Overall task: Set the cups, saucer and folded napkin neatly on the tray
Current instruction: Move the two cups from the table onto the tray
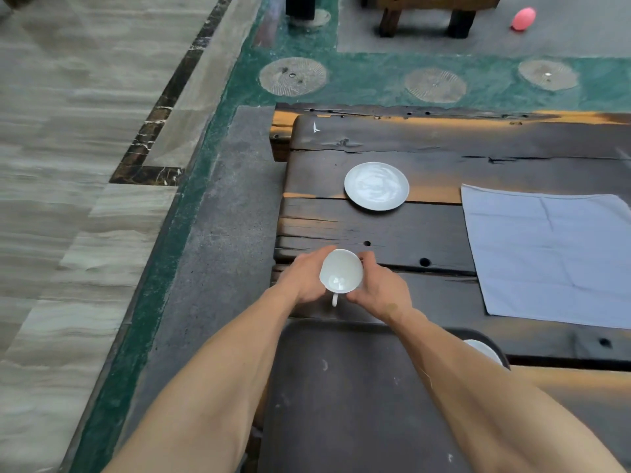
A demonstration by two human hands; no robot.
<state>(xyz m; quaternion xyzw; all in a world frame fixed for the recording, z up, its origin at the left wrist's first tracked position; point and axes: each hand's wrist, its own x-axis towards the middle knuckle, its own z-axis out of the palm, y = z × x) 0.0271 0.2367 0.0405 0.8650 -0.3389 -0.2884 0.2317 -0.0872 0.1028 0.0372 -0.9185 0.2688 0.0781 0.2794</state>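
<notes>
A white cup [341,272] with its handle pointing toward me is held between my left hand [305,278] and my right hand [380,288], just beyond the far edge of the dark tray [348,397]. A white saucer [376,186] lies on the dark wooden table farther away. A pale blue napkin [553,254] lies spread flat on the table to the right. Part of a second white cup [483,351] shows at the tray's right corner, mostly hidden behind my right forearm.
The wooden table [426,233] ends at its left edge near my left hand, with grey and green floor beyond. A wooden bench [426,15] and a pink object [523,18] stand on the floor far back.
</notes>
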